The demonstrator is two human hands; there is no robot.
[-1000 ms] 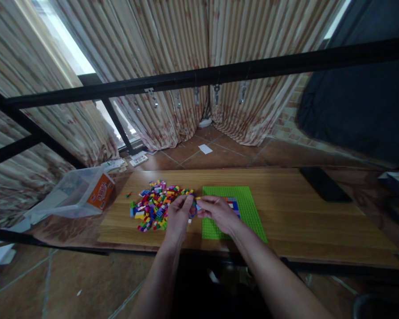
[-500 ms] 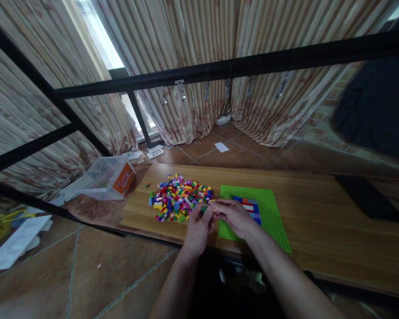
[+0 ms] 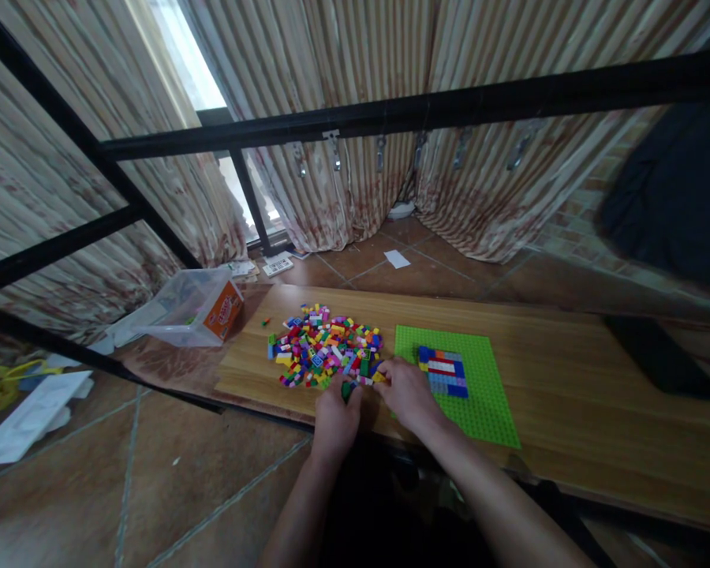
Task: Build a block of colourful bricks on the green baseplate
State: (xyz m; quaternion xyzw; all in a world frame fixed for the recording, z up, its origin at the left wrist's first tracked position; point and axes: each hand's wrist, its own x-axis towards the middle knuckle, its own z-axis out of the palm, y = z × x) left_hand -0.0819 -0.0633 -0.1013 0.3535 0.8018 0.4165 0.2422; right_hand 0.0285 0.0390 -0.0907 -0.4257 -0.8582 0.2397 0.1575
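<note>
A heap of small mixed-colour toy bricks (image 3: pixel 325 343) lies on the wooden tabletop. At its near edge, my left hand (image 3: pixel 334 418) grips a dark green brick (image 3: pixel 346 390) between thumb and fingers. My right hand (image 3: pixel 411 394) is closed at the heap's right edge, its fingertips on a yellow brick (image 3: pixel 379 377). Just right of that hand is a bright green studded baseplate (image 3: pixel 485 394). Blue, red, white, orange and grey bricks form a flat block (image 3: pixel 446 371) on the plate, and my right hand and wrist cover the plate's near left part.
A clear plastic box (image 3: pixel 183 315) with an orange label stands left of the heap. Black metal rails (image 3: pixel 355 117) cross behind the table, before striped curtains (image 3: pixel 355 47). A flat black object (image 3: pixel 663 359) lies on the tabletop (image 3: pixel 573 394) at the right.
My hands were together near the heap's right edge and have moved apart. The left came down and left with the green brick; the right lowered onto the yellow brick.
</note>
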